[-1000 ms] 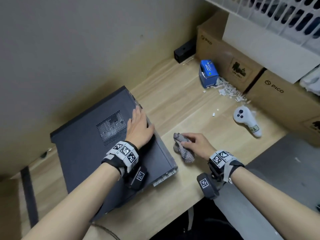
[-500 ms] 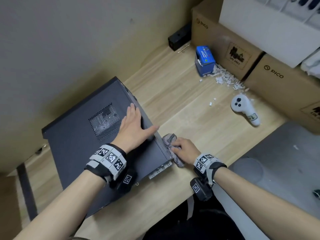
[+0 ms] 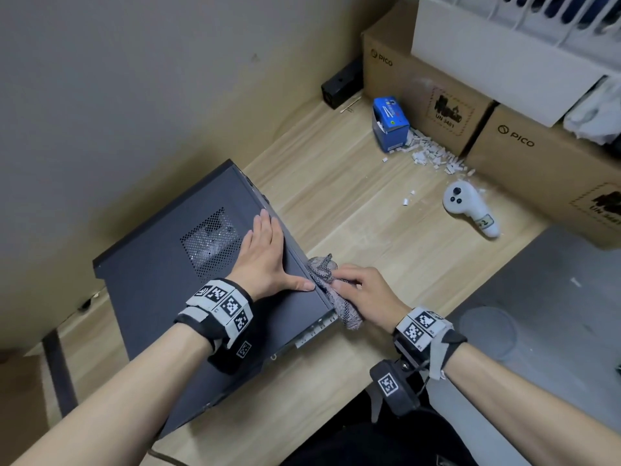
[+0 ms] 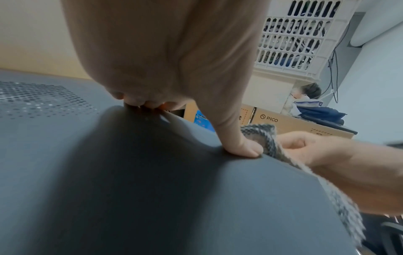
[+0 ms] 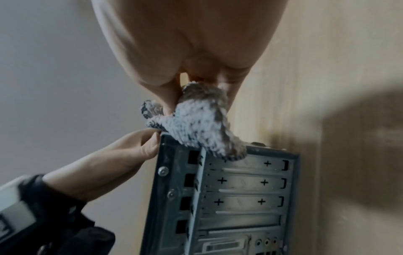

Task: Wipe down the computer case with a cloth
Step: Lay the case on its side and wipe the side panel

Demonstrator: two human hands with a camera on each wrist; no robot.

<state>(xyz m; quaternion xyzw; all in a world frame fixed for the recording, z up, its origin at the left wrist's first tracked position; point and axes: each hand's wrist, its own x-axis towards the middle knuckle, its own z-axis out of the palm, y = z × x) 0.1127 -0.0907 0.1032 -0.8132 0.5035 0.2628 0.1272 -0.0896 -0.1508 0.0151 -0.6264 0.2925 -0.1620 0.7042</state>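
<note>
Computer case (image 3: 161, 280): dark grey tower lying on its side on the wooden surface (image 3: 353, 213), near left of the scene; perforated vent panel facing up; rear plate with expansion slots toward the near edge.
Left hand (image 3: 265, 260): flat, palm down on the case's upper panel just right of the vent; fingers (image 3: 265, 227) straight and together, thumb spread toward the right edge; holds nothing.
Left thumb (image 4: 244, 146): tip pressed on the panel at its right edge, touching the cloth.
Cloth (image 3: 331, 290): grey-and-white knitted rag, bunched; lies against the case's right edge near the rear corner, draped over that corner in the right wrist view (image 5: 202, 124).
Right hand (image 3: 366, 294): just right of the case; fingers curled round the cloth, pinching it against the edge.
Cardboard boxes (image 3: 437, 95): two brown boxes marked "PICO" along the far right.
White basket (image 3: 537, 31): slotted, resting on top of the boxes.
Blue carton (image 3: 391, 124): small, standing at the foot of the left box, white scraps (image 3: 433, 156) scattered to its right.
White controller (image 3: 470, 210): lying on the surface, right of the hands, well apart from the case.
Black block (image 3: 341, 84): at the far wall.
</note>
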